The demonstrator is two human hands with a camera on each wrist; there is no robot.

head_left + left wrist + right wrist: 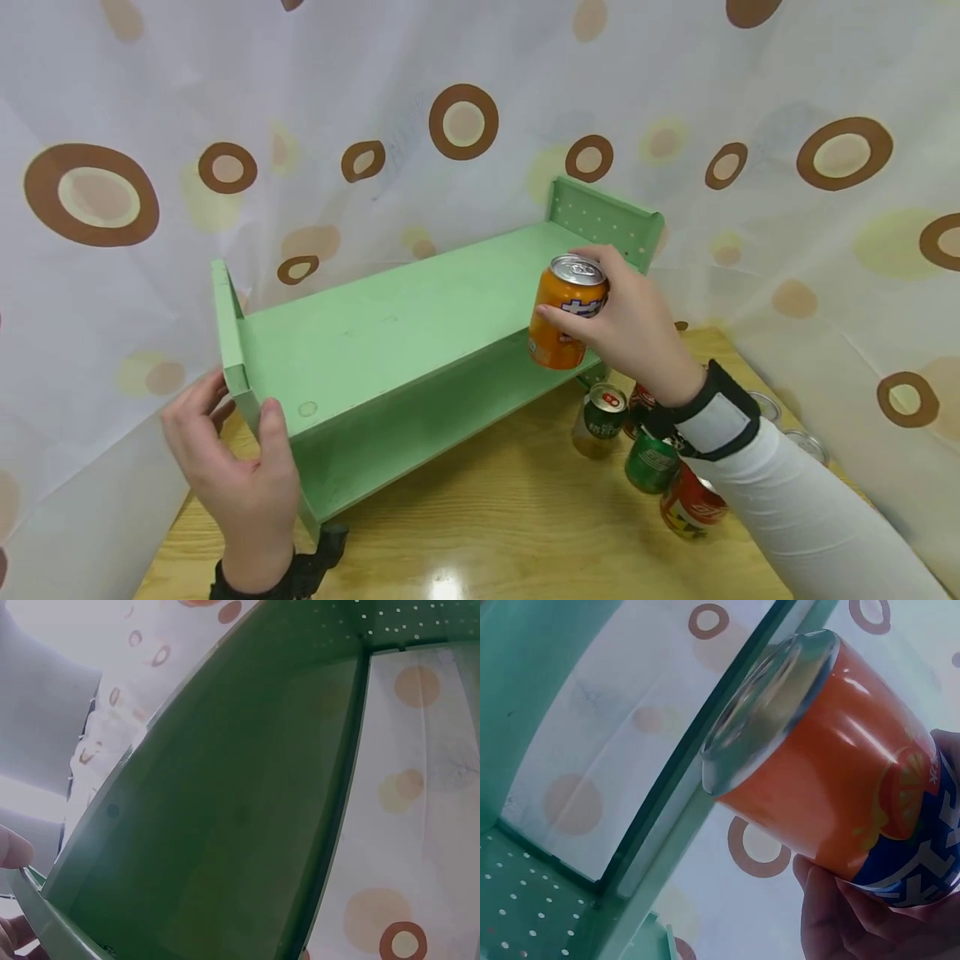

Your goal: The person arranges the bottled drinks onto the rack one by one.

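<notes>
In the head view my right hand grips an orange soda can, silver lid up, in front of the right part of a green two-tier shelf. The right wrist view shows the same can from below, its silver base and orange-slice print visible, with fingers curled round its side. My left hand holds the shelf's left end panel, thumb on the front side and the other fingers behind. In the left wrist view, fingertips show at the panel's edge.
Several cans stand on the wooden table right of the shelf, among them a dark green-topped can, a green can and a red can, partly behind the right forearm. A patterned curtain hangs behind.
</notes>
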